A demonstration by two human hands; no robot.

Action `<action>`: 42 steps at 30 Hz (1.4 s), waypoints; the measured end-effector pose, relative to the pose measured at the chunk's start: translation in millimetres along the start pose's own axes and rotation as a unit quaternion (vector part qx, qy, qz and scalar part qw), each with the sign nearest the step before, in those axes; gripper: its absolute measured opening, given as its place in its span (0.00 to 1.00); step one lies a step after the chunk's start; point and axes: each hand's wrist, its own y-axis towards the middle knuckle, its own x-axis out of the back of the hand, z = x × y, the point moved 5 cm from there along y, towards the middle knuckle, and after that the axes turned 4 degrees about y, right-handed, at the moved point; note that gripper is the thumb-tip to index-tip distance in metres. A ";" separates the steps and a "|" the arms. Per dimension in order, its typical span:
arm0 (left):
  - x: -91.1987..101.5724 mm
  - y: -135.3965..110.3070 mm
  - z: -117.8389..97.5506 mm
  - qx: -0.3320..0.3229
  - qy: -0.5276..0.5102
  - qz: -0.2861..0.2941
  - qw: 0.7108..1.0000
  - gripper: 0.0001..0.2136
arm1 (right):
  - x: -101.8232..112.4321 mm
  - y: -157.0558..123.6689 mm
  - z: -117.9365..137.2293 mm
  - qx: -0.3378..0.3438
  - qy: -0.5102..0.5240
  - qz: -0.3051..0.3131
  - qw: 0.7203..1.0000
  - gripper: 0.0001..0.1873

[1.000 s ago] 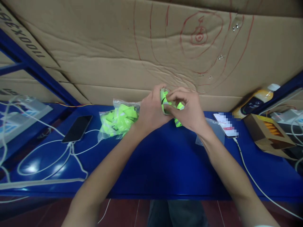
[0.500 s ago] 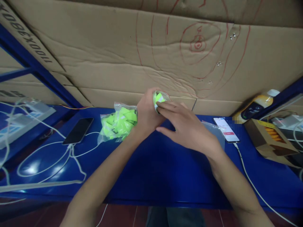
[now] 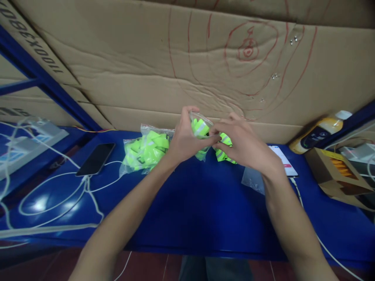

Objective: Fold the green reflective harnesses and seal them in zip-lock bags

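Note:
My left hand (image 3: 186, 138) is closed around the side of a clear zip bag (image 3: 201, 154), whose mouth is spread at the top. Inside the bag lies a folded neon yellow-green reflective strap (image 3: 199, 127). On the bag's right side, my right hand (image 3: 244, 142) pinches the rim, its thumb and fingers close to my left thumb. Another neon strap bundle (image 3: 224, 150) with pale stripes shows just under my right hand; whether the hand touches it I cannot tell. To the left of my left hand sit filled clear bags of neon straps (image 3: 148, 150).
A dark phone (image 3: 96, 159) with white cables and a power strip (image 3: 38, 142) are at left. At right are an empty-looking clear bag (image 3: 253, 180), a lit phone (image 3: 285, 162), a juice bottle (image 3: 320, 132) and an open cardboard box (image 3: 331, 175). Cardboard (image 3: 131, 58) walls the back.
My right hand has moved right from over the bag's mouth to its rim, and the mouth has spread wider. A second neon strap bundle now shows beneath my right hand.

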 end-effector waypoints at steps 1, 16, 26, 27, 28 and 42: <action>0.7 1.1 1.6 -0.004 -0.021 0.011 1.000 0.41 | 2.0 0.1 -1.6 0.001 0.013 -0.001 1.000 0.08; -1.5 12.5 15.1 -0.007 -0.186 -0.025 0.982 0.39 | -9.9 7.7 -9.9 0.020 0.090 -0.075 0.993 0.18; -7.0 10.7 2.7 0.084 -0.417 0.092 0.900 0.32 | 18.7 1.7 -33.1 -0.031 0.324 -0.251 0.912 0.06; -8.6 8.6 1.0 0.104 -0.426 0.104 0.893 0.30 | 18.9 1.6 -34.0 -0.028 0.333 -0.246 0.910 0.07; -9.6 6.9 0.1 0.122 -0.433 0.109 0.887 0.27 | 18.3 1.9 -33.9 -0.018 0.340 -0.228 0.912 0.07; -1.0 7.6 -5.6 0.011 -0.234 0.059 0.970 0.18 | 2.8 11.2 -7.1 0.051 0.162 -0.092 0.981 0.13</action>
